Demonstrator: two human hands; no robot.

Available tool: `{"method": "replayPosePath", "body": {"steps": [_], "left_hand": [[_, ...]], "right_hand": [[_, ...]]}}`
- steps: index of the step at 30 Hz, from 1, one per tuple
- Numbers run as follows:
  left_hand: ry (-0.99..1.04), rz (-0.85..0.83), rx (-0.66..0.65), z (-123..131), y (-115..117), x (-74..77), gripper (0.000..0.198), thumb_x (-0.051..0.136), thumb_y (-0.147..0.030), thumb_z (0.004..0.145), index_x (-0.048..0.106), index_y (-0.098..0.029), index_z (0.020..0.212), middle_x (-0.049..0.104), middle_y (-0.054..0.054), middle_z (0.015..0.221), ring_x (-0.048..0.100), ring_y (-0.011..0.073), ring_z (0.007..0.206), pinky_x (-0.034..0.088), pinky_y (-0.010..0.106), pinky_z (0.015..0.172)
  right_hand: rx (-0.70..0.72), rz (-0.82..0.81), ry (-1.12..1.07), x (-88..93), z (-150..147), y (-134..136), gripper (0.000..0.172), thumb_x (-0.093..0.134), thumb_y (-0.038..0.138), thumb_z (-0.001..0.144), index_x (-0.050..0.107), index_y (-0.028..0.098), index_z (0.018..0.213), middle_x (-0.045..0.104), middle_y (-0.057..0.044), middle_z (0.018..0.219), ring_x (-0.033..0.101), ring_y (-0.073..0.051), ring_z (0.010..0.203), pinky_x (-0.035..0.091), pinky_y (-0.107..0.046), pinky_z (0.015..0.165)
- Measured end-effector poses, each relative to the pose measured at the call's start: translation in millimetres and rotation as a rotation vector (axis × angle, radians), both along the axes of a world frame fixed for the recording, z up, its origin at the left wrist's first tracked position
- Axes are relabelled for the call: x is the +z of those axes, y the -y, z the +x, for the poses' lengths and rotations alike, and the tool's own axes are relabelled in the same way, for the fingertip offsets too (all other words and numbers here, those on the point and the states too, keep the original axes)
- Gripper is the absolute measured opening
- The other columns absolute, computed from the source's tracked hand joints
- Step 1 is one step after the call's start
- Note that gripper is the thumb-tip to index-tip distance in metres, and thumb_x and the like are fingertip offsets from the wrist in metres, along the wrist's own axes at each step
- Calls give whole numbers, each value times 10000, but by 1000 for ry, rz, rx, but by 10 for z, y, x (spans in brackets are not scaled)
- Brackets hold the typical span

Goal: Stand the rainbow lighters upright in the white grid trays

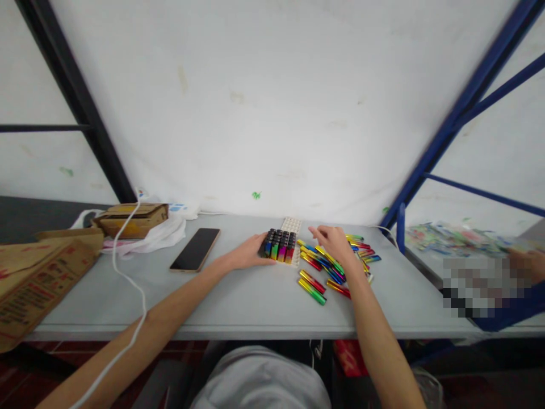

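A compact block of upright shiny coloured tubes with black tops (280, 245) stands on a white studded or perforated sheet (292, 225). My left hand (250, 251) grips the left side of this block, thumb at the front and fingers toward the back. To the right, my right hand (333, 238) hovers just above a loose heap of metallic tubes (324, 262) in yellow, red, blue and green. Its forefinger reaches out to the left and the other fingers are loosely bent; I see nothing held in it. Two loose tubes (312, 287) lie nearer the front edge.
A phone (195, 250) lies left of my left hand. Farther left are a cardboard box (131, 220), white plastic bags (164, 237) and a large carton (46, 278). A white cable (140, 289) hangs across my left forearm. Beyond the blue frame (438, 147), another person's hand (528, 266) shows.
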State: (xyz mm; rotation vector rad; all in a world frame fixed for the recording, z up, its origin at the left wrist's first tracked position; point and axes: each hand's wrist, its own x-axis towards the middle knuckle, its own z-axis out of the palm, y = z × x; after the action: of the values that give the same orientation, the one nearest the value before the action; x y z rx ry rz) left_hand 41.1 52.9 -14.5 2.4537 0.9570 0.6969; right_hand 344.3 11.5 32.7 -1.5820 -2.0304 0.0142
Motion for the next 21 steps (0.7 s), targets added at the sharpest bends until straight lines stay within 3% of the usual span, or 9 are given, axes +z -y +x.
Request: {"method": "replayPosePath", "body": {"steps": [2,4,10,15,18,21], "left_hand": [[6,-3,-3,6,-3,10,914,789,-605,729,459,-151,1450,603,160,1401,585,364,1253,437,442,1091],[-1,-6,-4,10,-14,19,894,801,-604,715,483,-165,1426,634,148,1360,606,359,1226,455,437,1068],[-33,-27,15,-74,-92,39,916,823,-587,690,479,-164,1426,596,154,1418,590,353,1260,446,432,1078],[-44,-98,-46,-239,-120,106,888,768,-606,741,445,-202,1464,612,97,1423,583,323,1293,439,399,1092],[-64,-119,-39,-279,-107,124,893,754,-601,756,420,-205,1484,570,100,1471,565,315,1318,415,398,1119],[-24,-90,-55,-253,-82,108,851,779,-569,745,477,-185,1441,588,103,1451,579,312,1296,427,382,1109]], "right_hand": [[-43,-12,6,-40,102,-46,318,547,418,984,728,164,923,738,-61,783,640,-174,696,419,-254,676],[1,-77,45,-97,145,-80,236,631,361,940,726,161,1022,759,-78,894,676,-185,793,453,-257,744],[88,-203,208,-241,48,-156,264,613,337,953,755,143,1063,749,-137,1076,672,-227,999,455,-294,901],[52,-249,227,-345,9,-246,220,655,336,920,770,171,1006,758,-125,1004,674,-232,927,453,-305,858],[31,-191,211,-376,13,-274,187,656,317,913,751,163,962,738,-124,991,652,-220,926,440,-297,860],[7,-61,75,-358,-5,-270,269,549,349,973,692,151,1085,717,-121,1016,637,-205,924,436,-293,856]]}}
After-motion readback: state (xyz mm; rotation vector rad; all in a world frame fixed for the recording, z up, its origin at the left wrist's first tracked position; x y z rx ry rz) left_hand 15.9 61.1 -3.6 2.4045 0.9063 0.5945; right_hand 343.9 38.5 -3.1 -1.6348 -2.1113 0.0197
